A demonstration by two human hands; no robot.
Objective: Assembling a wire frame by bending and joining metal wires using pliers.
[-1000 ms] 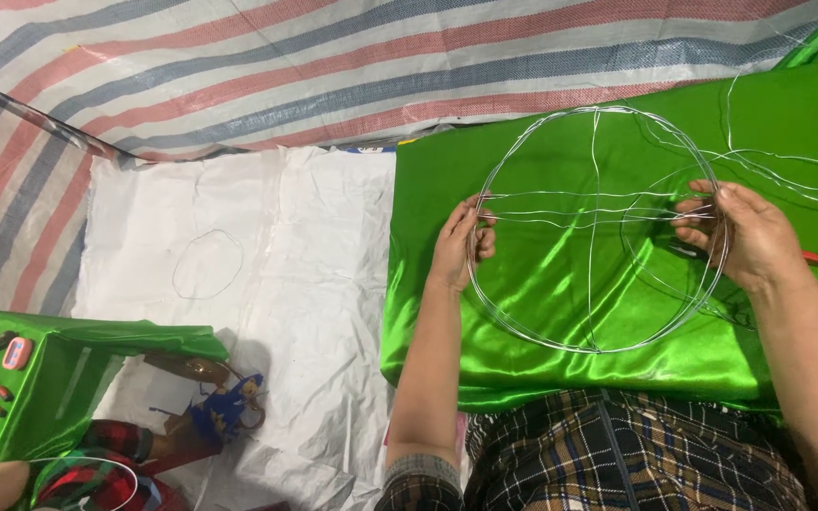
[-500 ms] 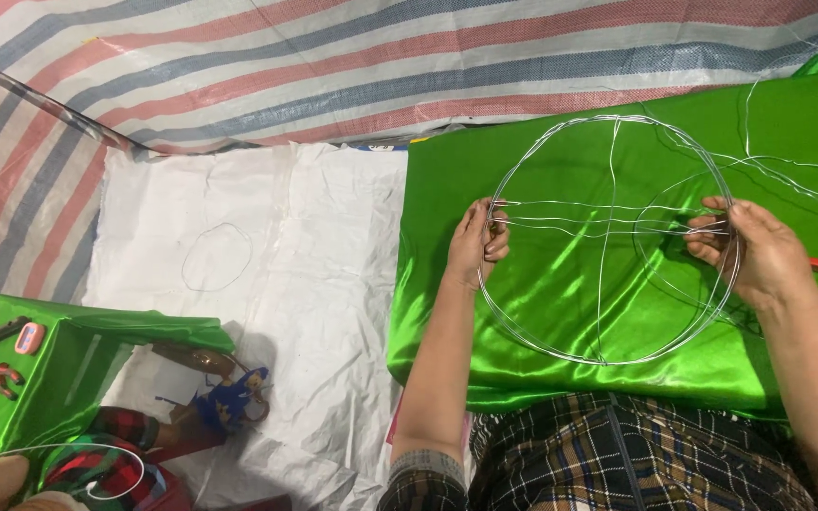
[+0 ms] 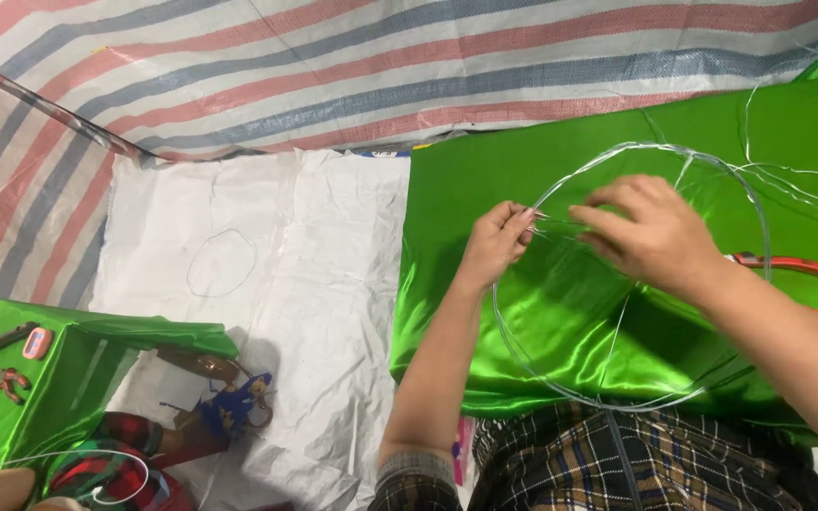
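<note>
Floor covered by a striped tarp [image 3: 352,66] in red, white and blue, with a crumpled white sheet [image 3: 276,284] laid over it and a shiny green cloth [image 3: 485,312] spread beside that, seemingly as a clean bed for the work. Wire hoop [image 3: 523,345] lying flat on the green cloth, just in front of the lap in checked fabric. Left hand [image 3: 497,244] pinched shut on the hoop's left rim, apparently to steady it. Right hand [image 3: 653,232] reached across to the same spot, fingers curled around thin cross wires there; closed on wire, though exactly which strand could not be made out. Red-handled pliers [image 3: 788,266] parked on the cloth just beside the right wrist, within easy reach. Small wire ring [image 3: 222,262] left apart on the white sheet.
</note>
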